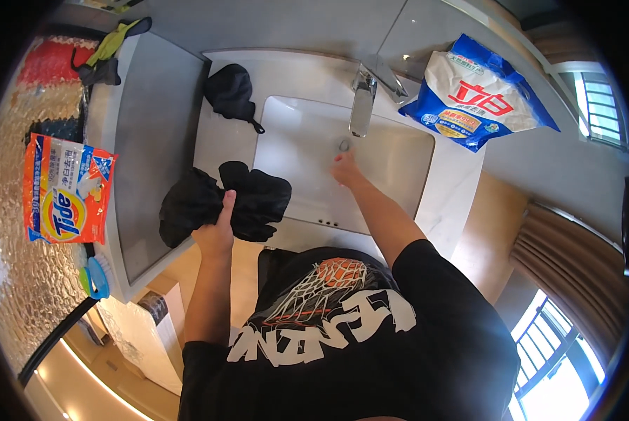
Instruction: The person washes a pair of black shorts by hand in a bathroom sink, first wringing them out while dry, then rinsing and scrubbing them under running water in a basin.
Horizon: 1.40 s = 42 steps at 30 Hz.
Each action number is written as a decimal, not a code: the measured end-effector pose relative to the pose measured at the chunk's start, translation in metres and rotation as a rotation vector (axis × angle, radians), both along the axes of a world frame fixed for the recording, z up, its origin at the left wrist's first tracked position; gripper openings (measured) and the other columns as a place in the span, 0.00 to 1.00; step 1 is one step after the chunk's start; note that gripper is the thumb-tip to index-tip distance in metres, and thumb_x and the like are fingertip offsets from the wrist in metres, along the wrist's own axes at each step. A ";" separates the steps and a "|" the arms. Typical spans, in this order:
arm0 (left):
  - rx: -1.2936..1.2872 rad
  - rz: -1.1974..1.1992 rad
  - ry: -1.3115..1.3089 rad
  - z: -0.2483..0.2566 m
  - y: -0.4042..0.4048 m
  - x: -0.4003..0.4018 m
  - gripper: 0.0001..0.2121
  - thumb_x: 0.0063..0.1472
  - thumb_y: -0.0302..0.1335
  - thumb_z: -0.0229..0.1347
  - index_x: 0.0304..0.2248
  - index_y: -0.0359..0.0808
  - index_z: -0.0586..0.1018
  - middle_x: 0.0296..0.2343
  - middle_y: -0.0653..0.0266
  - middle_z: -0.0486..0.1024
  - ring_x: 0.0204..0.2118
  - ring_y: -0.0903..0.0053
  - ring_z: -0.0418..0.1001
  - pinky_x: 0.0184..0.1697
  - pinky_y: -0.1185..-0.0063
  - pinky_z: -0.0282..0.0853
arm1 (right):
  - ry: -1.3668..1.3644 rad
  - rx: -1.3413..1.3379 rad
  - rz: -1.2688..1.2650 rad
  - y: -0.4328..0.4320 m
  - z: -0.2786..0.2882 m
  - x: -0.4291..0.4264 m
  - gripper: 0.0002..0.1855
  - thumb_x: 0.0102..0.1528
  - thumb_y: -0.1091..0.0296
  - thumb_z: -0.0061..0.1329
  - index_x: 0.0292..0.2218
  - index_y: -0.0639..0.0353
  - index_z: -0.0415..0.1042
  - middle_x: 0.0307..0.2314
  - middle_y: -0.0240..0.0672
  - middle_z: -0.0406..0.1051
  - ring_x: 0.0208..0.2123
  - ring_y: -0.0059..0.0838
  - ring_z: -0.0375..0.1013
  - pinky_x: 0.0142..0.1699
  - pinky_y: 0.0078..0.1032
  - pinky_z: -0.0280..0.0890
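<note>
A bunched black cloth item is gripped in my left hand, thumb on top, at the left front edge of the white sink. The cloth hangs partly over the counter and partly over the basin. Inside the sink, my right hand reaches down to the drain, fingers beside its ring. Whether those fingers touch the drain or hold anything is too small to make out. The chrome faucet stands just beyond this hand. A second black cloth item lies on the counter at the sink's back left corner.
A blue and white detergent bag rests at the counter's back right. On the left ledge are an orange Tide bag, a blue scrub brush and a yellow-grey cloth item. A grey raised panel borders the counter's left.
</note>
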<state>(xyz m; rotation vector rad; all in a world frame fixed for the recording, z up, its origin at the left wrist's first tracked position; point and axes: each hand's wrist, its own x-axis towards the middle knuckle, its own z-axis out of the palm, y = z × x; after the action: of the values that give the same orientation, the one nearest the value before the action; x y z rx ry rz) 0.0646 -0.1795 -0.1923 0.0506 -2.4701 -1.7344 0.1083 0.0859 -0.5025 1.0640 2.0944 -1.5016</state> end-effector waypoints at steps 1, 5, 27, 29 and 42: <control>0.020 0.003 0.003 0.000 0.001 -0.003 0.09 0.51 0.15 0.62 0.31 0.31 0.75 0.28 0.68 0.75 0.32 0.82 0.72 0.41 0.82 0.67 | 0.059 0.176 0.113 -0.006 -0.010 0.001 0.17 0.45 0.71 0.51 0.38 0.60 0.62 0.49 0.45 0.59 0.31 0.37 0.73 0.20 0.31 0.69; 0.140 -0.001 -0.005 0.002 0.011 -0.011 0.09 0.51 0.15 0.62 0.31 0.31 0.74 0.28 0.68 0.75 0.32 0.82 0.72 0.41 0.83 0.67 | 0.043 0.125 0.169 -0.004 0.019 -0.004 0.20 0.44 0.67 0.52 0.38 0.62 0.63 0.61 0.58 0.36 0.56 0.52 0.53 0.53 0.32 0.55; 0.121 0.001 -0.003 0.004 0.006 0.006 0.10 0.52 0.16 0.62 0.31 0.32 0.74 0.29 0.68 0.75 0.33 0.83 0.72 0.42 0.83 0.67 | -0.007 0.192 0.314 0.007 0.051 -0.004 0.34 0.46 0.58 0.55 0.51 0.66 0.62 0.63 0.57 0.36 0.63 0.47 0.49 0.62 0.30 0.54; 0.139 -0.049 0.040 0.005 0.007 0.007 0.10 0.52 0.15 0.62 0.32 0.32 0.73 0.29 0.67 0.75 0.33 0.82 0.72 0.42 0.82 0.68 | 0.003 0.094 0.258 0.015 0.063 0.008 0.37 0.46 0.56 0.56 0.53 0.65 0.60 0.63 0.55 0.35 0.65 0.47 0.44 0.63 0.29 0.50; 0.118 -0.237 0.143 0.028 0.031 0.028 0.09 0.52 0.24 0.65 0.29 0.30 0.77 0.29 0.66 0.77 0.32 0.78 0.73 0.42 0.80 0.67 | -0.130 -0.171 -0.033 0.039 0.113 0.094 0.32 0.48 0.51 0.58 0.47 0.62 0.65 0.35 0.39 0.74 0.24 0.25 0.72 0.25 0.24 0.66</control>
<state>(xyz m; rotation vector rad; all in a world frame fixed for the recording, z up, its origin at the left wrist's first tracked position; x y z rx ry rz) 0.0929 -0.1487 -0.1648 -0.3561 -2.3488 -1.8981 0.2026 0.1249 -0.3893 1.1049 1.8336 -1.5518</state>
